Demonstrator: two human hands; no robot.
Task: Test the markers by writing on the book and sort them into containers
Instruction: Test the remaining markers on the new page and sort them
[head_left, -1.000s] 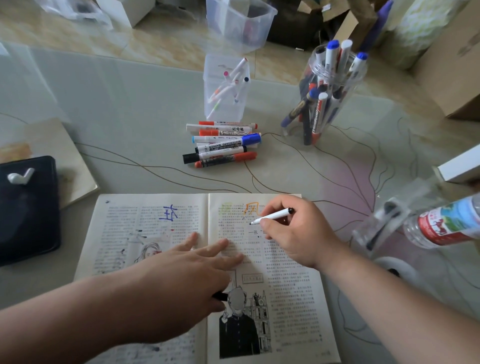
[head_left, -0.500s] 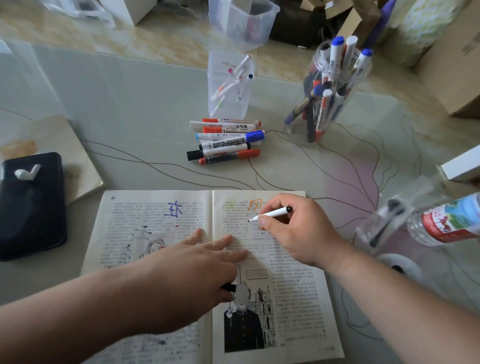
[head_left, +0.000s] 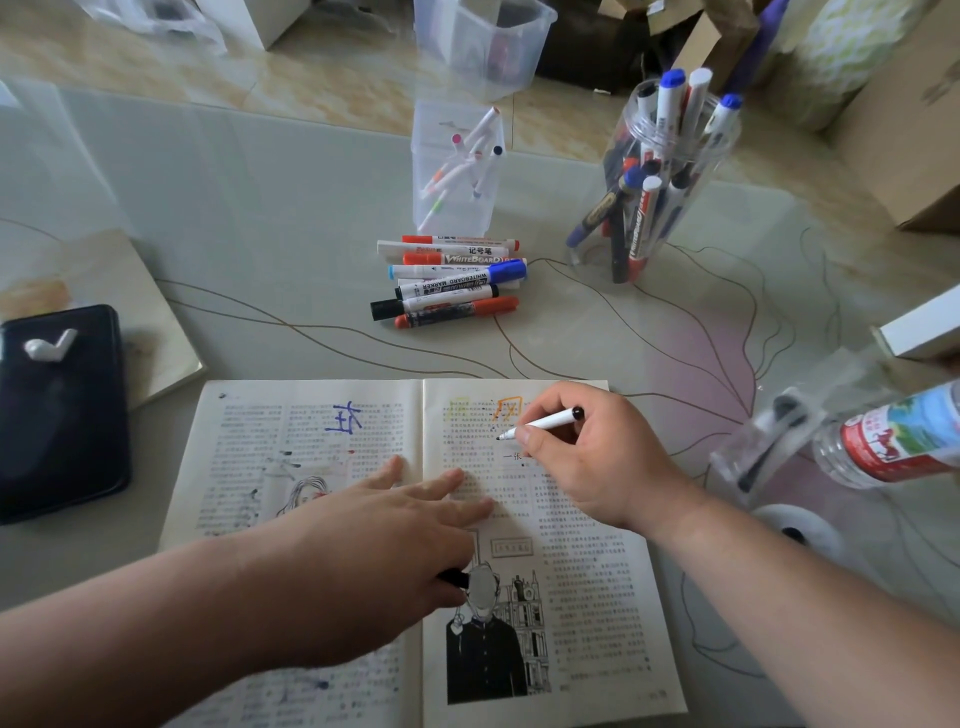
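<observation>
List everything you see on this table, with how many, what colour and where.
open book: one, white printed pages, front centre.
thin marker: one, white, dark end, tip on the right page.
loose markers: about eight, red, blue, black caps, beyond the book.
square container: one, clear, holds thin markers, behind the pile.
round jar: one, clear, full of markers, right of it.
black case: one, far left, white earbud on top.
water bottle: one, clear, red label, right edge.
left hand: flat on the book.
right hand: grips the thin marker.

single wide-angle view from the head, facing forward and down, close over the book, table stretching beyond.
</observation>
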